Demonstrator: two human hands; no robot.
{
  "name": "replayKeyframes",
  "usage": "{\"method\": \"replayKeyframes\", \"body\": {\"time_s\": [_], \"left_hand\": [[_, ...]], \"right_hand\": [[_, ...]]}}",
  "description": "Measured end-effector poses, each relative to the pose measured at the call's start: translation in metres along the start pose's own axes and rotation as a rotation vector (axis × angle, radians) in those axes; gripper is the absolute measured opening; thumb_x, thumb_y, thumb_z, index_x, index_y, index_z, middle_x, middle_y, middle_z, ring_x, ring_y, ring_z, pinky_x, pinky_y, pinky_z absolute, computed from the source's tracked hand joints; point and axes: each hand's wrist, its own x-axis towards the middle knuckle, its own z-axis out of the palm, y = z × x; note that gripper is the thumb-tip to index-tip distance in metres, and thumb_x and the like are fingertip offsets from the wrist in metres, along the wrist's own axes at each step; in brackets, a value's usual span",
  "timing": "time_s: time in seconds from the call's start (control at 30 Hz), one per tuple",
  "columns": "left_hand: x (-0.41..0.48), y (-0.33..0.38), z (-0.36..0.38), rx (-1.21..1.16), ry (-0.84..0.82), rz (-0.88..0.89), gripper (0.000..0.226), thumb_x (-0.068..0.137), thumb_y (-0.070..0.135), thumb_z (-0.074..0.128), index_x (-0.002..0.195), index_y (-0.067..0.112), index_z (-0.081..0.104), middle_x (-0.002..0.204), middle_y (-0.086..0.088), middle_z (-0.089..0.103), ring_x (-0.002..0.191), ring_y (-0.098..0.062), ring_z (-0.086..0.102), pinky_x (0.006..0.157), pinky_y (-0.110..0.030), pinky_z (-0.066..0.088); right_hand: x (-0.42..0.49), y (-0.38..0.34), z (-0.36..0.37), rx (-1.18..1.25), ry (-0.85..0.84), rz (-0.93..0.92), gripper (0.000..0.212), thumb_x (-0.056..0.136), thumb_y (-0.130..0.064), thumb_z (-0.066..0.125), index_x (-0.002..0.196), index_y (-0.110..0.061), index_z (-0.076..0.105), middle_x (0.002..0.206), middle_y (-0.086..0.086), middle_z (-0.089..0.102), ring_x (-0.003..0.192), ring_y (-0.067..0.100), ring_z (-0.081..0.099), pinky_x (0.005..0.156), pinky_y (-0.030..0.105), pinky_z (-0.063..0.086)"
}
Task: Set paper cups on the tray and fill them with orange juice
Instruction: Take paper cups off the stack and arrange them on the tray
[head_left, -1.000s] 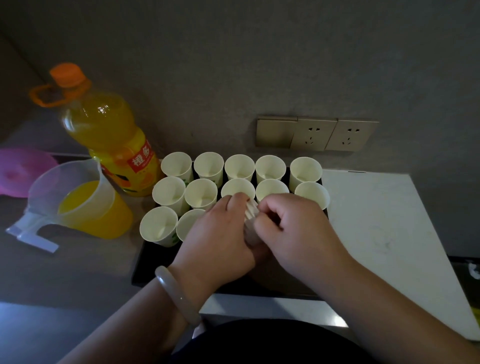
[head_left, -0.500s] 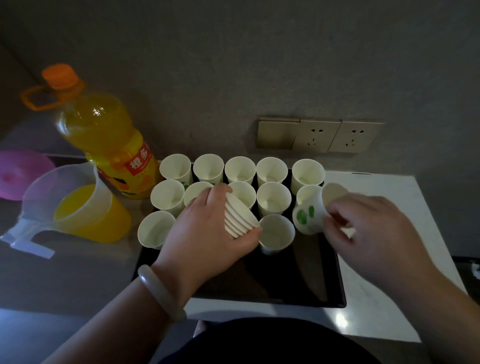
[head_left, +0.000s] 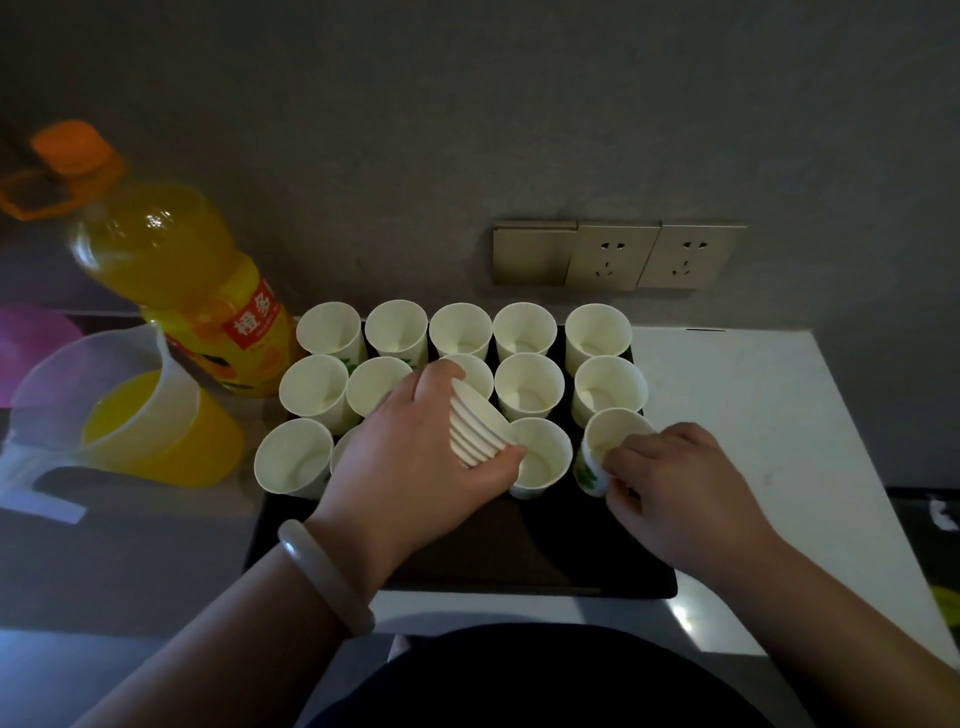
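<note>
tray (head_left: 519, 561) on tabletop (head_left: 753, 415) | cups (head_left: 529, 387) in rows on tray's far half | bottle (head_left: 171, 280) left of tray, jug (head_left: 130, 415) before bottle | sockets (head_left: 613, 254) on wall (head_left: 467, 130) behind tray | left hand (head_left: 415, 462) holds cup stack (head_left: 478, 431) above middle cups | right hand (head_left: 670, 483) holds front-right cup (head_left: 613, 431)

L hand (head_left: 415, 457), R hand (head_left: 680, 488): bare. Forearms bare to frame edge. L wrist: one smooth, pale, rounded bangle (head_left: 326, 577). Torso: dark plain garment (head_left: 540, 680), bottom centre; fabric n/k, light too low.
</note>
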Motion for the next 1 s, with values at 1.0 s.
{"method": "replayKeyframes", "body": {"time_s": [1.0], "left_hand": [[-0.012, 0.014, 0.014, -0.074, -0.053, 0.053, 0.064, 0.075, 0.044, 0.067, 0.131, 0.027, 0.041, 0.123, 0.01, 0.05, 0.104, -0.01, 0.052, 0.074, -0.018, 0.036]], "right_hand": [[0.016, -0.065, -0.052, 0.849, 0.091, 0.071, 0.017, 0.089, -0.027, 0.057, 0.076, -0.026, 0.068, 0.069, -0.01, 0.064, 0.07, 0.007, 0.058, 0.062, 0.02, 0.044]]}}
